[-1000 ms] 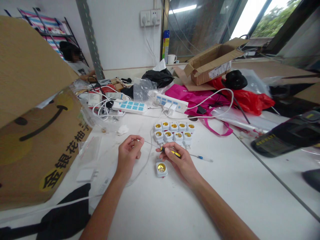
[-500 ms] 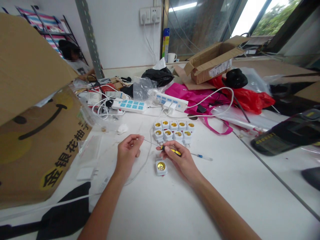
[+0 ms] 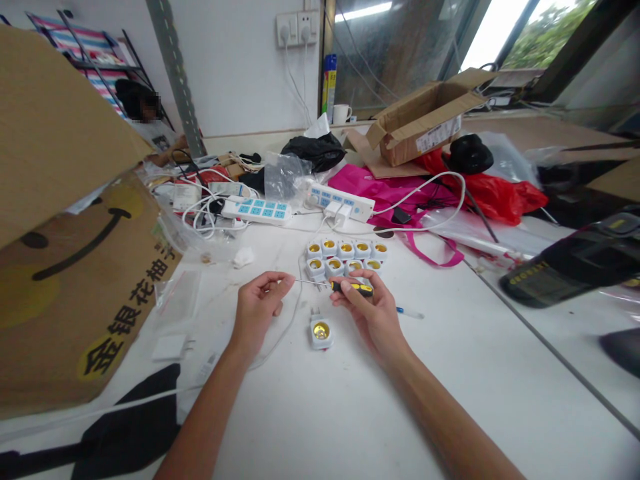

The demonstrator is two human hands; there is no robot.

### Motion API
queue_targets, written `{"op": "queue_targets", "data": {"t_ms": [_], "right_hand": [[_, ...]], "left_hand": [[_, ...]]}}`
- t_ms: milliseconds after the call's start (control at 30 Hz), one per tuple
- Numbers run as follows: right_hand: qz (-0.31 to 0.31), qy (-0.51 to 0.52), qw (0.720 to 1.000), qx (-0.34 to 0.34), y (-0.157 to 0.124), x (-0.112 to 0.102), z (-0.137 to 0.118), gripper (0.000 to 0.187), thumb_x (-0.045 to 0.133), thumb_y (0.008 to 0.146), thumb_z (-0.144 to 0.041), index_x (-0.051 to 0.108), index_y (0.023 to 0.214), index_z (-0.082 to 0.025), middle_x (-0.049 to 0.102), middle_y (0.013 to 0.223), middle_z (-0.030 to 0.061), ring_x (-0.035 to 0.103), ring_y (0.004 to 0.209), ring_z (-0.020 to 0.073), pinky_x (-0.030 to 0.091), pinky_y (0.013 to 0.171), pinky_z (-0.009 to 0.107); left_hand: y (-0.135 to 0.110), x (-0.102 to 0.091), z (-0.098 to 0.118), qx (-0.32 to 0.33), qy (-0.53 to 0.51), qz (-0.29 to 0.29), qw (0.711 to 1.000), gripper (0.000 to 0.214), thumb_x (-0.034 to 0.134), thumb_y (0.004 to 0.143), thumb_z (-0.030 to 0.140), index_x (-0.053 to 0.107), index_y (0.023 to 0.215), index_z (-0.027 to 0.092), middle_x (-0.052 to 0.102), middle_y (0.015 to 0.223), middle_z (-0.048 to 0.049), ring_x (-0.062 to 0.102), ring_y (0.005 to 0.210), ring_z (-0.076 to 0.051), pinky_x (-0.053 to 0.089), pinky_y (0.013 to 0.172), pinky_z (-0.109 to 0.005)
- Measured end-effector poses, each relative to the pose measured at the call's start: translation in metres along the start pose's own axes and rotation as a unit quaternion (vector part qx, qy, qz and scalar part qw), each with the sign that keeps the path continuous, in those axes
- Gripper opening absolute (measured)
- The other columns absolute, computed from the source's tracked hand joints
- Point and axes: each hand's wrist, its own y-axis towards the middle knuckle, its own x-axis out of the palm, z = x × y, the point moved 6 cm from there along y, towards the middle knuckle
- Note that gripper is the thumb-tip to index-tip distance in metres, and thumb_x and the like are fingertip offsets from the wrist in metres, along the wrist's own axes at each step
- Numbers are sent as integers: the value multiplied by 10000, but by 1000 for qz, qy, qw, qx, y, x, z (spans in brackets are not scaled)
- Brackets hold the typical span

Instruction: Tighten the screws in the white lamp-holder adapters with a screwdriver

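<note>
In my right hand (image 3: 373, 310) is a screwdriver (image 3: 359, 289) with a yellow and black handle, its thin shaft pointing left. The fingers of my left hand (image 3: 260, 307) are pinched together at the tip of that shaft; whether they also hold something small is hidden. Below and between the hands, a white plug-in lamp socket (image 3: 321, 332) lies on the table, its gold-coloured cup facing up and its prongs pointing away from me. Beyond my right hand, several more such sockets (image 3: 345, 249) stand in two rows, the nearer row partly covered by the fingers.
A pen (image 3: 411, 313) lies right of my right hand. Two power strips (image 3: 257, 209) with cables stand behind the sockets. A large carton (image 3: 75, 293) flanks the left, a black power tool (image 3: 565, 267) the right. Someone else (image 3: 160, 137) sits at the far left.
The screwdriver and my right hand have shifted slightly right and up, and the shaft lies more level. My left fingertips have moved a little to the right with the tip.
</note>
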Motion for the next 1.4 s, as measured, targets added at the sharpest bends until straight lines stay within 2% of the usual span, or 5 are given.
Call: {"op": "queue_targets", "data": {"t_ms": [433, 667, 1033, 1267, 1400], "right_hand": [[76, -92, 985, -121, 0, -10, -17, 447, 877, 926, -542, 635, 1205, -291, 830, 1010, 39, 783, 748, 203, 632, 719, 373], [33, -63, 992, -106, -1, -6, -13, 542, 833, 965, -523, 555, 1392, -338, 821, 1142, 43, 789, 890, 224, 631, 792, 395], [50, -70, 990, -113, 0, -10, -14, 535, 829, 978, -514, 541, 1396, -346, 823, 1085, 25, 766, 836, 201, 611, 800, 380], [75, -101, 982, -141, -4, -10, -23, 537, 818, 991, -504, 532, 1413, -334, 822, 1063, 33, 752, 776, 201, 617, 789, 396], [88, -142, 971, -169, -11, -8, -34, 523, 796, 1013, -483, 522, 1435, -341, 815, 1030, 27, 740, 750, 201, 627, 816, 431]], "left_hand": [[-10, 10, -1, 41, 159, -46, 985, 302, 928, 819, 471, 901, 890, 178, 407, 596, 68, 294, 572, -89, 206, 544, -265], [-7, 7, 0, 53, 181, -37, 981, 305, 929, 809, 476, 923, 898, 185, 433, 602, 50, 307, 596, -104, 209, 569, -274], [-7, 10, -5, 37, 183, -65, 980, 386, 944, 797, 517, 915, 967, 172, 316, 622, 80, 258, 594, -101, 175, 575, -277], [-7, 8, 2, 6, 212, -148, 966, 512, 966, 790, 524, 881, 1176, 198, 278, 683, 98, 251, 613, -108, 180, 594, -270], [-7, 2, 4, -30, 240, -197, 950, 534, 968, 781, 532, 879, 1175, 183, 280, 695, 97, 244, 622, -114, 172, 596, -268]]}}
